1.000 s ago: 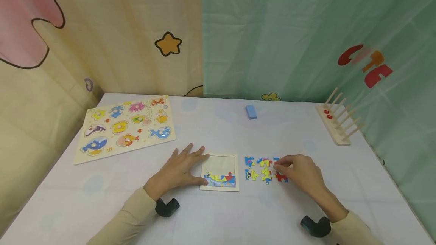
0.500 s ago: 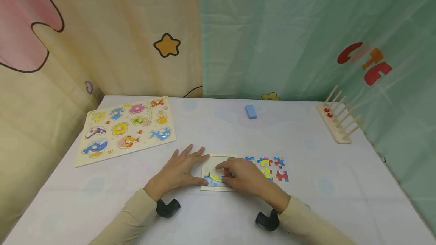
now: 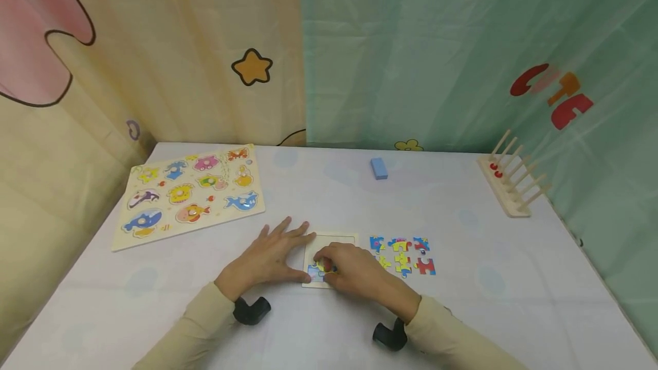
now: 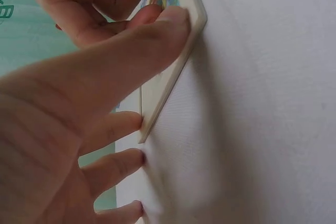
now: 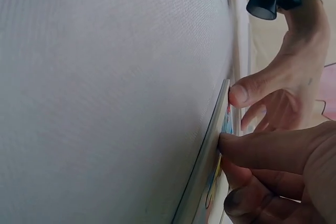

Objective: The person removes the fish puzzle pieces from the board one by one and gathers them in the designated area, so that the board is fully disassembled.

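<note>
A small square puzzle tray (image 3: pixel 331 238) with a pale wooden rim lies on the table, coloured jigsaw pieces along its near side. At its left edge rests my left hand (image 3: pixel 269 258), fingers spread; in the left wrist view the thumb (image 4: pixel 168 30) lies on the rim. Over the tray's near half, my right hand (image 3: pixel 357 267) pinches a red-and-yellow puzzle piece (image 3: pixel 327 265) between thumb and curled forefinger. That hand covers much of the near row. From the right wrist view, its thumb (image 5: pixel 236 148) sits right at the tray's edge.
Several loose jigsaw pieces (image 3: pixel 402 264) lie in rows right of the tray. A peg puzzle board (image 3: pixel 169 230) with sea animals lies back left. Farther back are a blue block (image 3: pixel 378 168) and, at right, a wooden peg stand (image 3: pixel 506 196) with red beads.
My right hand has moved left from the loose pieces to the tray, then slightly farther left and nearer along it. My left hand stays at the tray's left edge.
</note>
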Demonstrator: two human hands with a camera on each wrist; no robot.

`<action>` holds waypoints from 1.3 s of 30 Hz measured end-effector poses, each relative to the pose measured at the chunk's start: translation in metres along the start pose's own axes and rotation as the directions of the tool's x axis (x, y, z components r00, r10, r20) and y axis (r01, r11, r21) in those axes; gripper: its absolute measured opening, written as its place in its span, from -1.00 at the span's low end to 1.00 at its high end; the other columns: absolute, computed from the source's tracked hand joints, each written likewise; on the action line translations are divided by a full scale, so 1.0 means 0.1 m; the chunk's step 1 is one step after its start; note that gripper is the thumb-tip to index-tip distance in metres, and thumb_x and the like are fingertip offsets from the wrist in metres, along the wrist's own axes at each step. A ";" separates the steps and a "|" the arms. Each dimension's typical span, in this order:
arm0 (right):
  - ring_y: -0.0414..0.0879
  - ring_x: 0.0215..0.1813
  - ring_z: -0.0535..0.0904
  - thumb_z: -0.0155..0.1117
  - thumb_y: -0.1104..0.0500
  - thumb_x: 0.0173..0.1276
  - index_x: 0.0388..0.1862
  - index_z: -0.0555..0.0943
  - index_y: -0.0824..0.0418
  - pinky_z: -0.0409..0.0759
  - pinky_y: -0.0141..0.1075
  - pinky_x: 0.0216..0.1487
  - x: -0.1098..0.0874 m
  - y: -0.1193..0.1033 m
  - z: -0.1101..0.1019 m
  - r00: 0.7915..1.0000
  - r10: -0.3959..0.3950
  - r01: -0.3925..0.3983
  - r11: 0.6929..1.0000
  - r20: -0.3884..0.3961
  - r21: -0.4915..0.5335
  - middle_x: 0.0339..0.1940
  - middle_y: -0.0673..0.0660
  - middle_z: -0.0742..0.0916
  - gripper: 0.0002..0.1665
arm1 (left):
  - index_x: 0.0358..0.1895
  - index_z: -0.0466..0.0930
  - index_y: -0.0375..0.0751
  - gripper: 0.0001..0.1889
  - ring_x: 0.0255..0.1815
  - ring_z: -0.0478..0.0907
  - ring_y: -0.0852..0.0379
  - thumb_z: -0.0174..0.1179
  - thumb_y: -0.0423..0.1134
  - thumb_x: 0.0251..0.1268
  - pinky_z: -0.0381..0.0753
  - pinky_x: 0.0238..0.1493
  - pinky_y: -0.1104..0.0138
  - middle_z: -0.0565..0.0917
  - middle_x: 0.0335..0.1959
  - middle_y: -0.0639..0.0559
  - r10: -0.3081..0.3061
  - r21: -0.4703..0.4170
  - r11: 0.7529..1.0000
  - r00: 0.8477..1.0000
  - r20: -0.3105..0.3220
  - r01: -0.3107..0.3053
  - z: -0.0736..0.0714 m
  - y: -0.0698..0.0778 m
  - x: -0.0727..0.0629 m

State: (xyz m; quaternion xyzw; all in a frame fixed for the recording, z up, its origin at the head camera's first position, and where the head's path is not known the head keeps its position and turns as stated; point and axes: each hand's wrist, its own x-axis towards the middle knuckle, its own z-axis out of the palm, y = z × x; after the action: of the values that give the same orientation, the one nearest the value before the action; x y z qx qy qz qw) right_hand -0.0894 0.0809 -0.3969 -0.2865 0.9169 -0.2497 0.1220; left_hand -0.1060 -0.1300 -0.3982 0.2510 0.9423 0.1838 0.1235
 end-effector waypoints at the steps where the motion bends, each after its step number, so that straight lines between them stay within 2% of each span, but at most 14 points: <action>1: -0.29 -0.41 0.43 0.39 0.30 0.20 0.01 0.68 0.17 0.44 -0.43 -0.41 0.00 0.00 0.00 1.000 0.001 -0.001 1.000 -0.001 0.004 -0.43 -0.15 0.59 -0.64 | 0.40 0.43 -0.04 -0.09 0.55 -0.05 -0.27 0.51 0.18 -0.11 -0.08 0.36 -0.38 0.26 0.51 -0.03 0.006 0.001 1.000 1.000 0.009 -0.006 -0.01 0.00 0.00; 5: -0.30 -0.41 0.44 0.39 0.32 0.19 0.01 0.67 0.19 0.44 -0.43 -0.42 0.02 -0.02 0.01 1.000 0.017 -0.017 1.000 -0.002 0.017 -0.42 -0.15 0.61 -0.63 | 0.42 0.40 -0.08 -0.01 0.55 -0.06 -0.31 0.55 0.17 -0.19 -0.08 0.34 -0.41 0.23 0.52 -0.07 0.028 -0.008 1.000 0.999 0.028 -0.028 -0.04 -0.01 -0.01; 11: -0.28 -0.38 0.45 0.44 0.32 0.16 0.00 0.67 0.15 0.47 -0.44 -0.38 0.02 -0.02 0.02 0.999 0.046 -0.045 0.998 -0.013 0.050 -0.41 -0.15 0.60 -0.61 | 0.43 0.38 -0.08 0.00 0.55 -0.08 -0.30 0.55 0.19 -0.19 -0.09 0.35 -0.41 0.21 0.53 -0.07 0.033 -0.014 0.999 0.999 0.038 -0.032 -0.04 0.00 -0.01; 15: -0.25 -0.32 0.45 0.48 0.30 0.10 -0.07 0.65 0.10 0.46 -0.43 -0.30 0.01 -0.01 0.01 0.998 0.033 -0.030 0.997 -0.046 0.071 -0.38 -0.14 0.58 -0.62 | 0.42 0.39 -0.07 0.00 0.56 -0.08 -0.30 0.55 0.19 -0.19 -0.10 0.36 -0.40 0.22 0.52 -0.06 0.029 -0.017 0.999 0.999 0.039 -0.029 -0.03 0.01 -0.01; 17: -0.24 -0.35 0.45 0.50 0.29 0.10 -0.11 0.64 0.09 0.46 -0.42 -0.32 0.00 -0.01 0.00 0.998 0.021 -0.014 0.992 -0.057 0.129 -0.37 -0.12 0.59 -0.64 | 0.42 0.39 -0.06 -0.01 0.56 -0.09 -0.30 0.55 0.20 -0.19 -0.11 0.36 -0.40 0.22 0.52 -0.06 0.027 -0.018 0.999 0.999 0.043 -0.026 -0.03 0.01 -0.01; 22: -0.23 -0.46 0.49 0.47 0.28 0.16 -0.27 0.66 0.10 0.45 -0.41 -0.43 -0.01 0.01 -0.01 0.999 0.005 0.011 0.939 -0.045 0.344 -0.42 -0.10 0.70 -0.81 | 0.43 0.39 -0.06 0.01 0.56 -0.08 -0.30 0.54 0.21 -0.20 -0.10 0.35 -0.40 0.22 0.53 -0.05 0.026 -0.010 1.000 0.999 0.040 -0.025 -0.03 0.00 -0.01; 24: -0.23 -0.47 0.51 0.45 0.29 0.18 -0.32 0.68 0.10 0.45 -0.41 -0.46 -0.01 0.02 -0.01 1.000 -0.004 0.016 0.921 -0.031 0.389 -0.46 -0.10 0.73 -0.87 | 0.42 0.39 -0.06 0.01 0.55 -0.08 -0.30 0.54 0.22 -0.21 -0.09 0.35 -0.40 0.22 0.52 -0.06 0.027 -0.006 1.000 0.999 0.037 -0.026 -0.03 0.00 -0.01; 29: -0.25 -0.58 0.50 0.43 0.27 0.20 -0.34 0.76 0.12 0.45 -0.42 -0.58 -0.01 0.04 -0.01 1.000 0.015 -0.016 0.896 0.004 0.443 -0.46 -0.12 0.75 -0.93 | 0.42 0.39 -0.06 0.01 0.55 -0.08 -0.31 0.55 0.22 -0.22 -0.10 0.35 -0.40 0.22 0.52 -0.06 0.020 -0.009 1.000 0.999 0.039 -0.020 -0.03 0.00 -0.01; 35: -0.24 -0.47 0.48 0.43 0.20 0.22 -0.31 0.79 0.10 0.37 -0.44 -0.55 -0.01 0.04 -0.01 0.992 0.083 -0.036 0.902 -0.091 0.431 -0.47 -0.15 0.75 -0.93 | 0.42 0.40 -0.06 0.00 0.56 -0.08 -0.30 0.55 0.21 -0.21 -0.10 0.36 -0.40 0.22 0.53 -0.05 0.014 -0.012 1.000 0.999 0.043 -0.013 -0.03 0.00 -0.02; 39: -0.23 -0.67 0.40 0.43 0.17 0.23 -0.27 0.78 0.14 0.31 -0.44 -0.67 -0.08 0.05 -0.07 0.988 0.148 -0.099 0.834 -0.047 0.543 -0.51 -0.02 0.75 -0.89 | 0.42 0.39 -0.06 0.00 0.56 -0.09 -0.30 0.55 0.21 -0.20 -0.10 0.36 -0.40 0.21 0.53 -0.05 0.017 -0.010 1.000 0.999 0.042 -0.017 -0.04 0.01 -0.01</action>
State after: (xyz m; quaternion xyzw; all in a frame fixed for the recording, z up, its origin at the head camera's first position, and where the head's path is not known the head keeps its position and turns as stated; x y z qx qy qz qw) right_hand -0.0880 0.0918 -0.3931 -0.1697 0.8307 -0.5010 0.1736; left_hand -0.1058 -0.1309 -0.3944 0.2623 0.9364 0.1842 0.1431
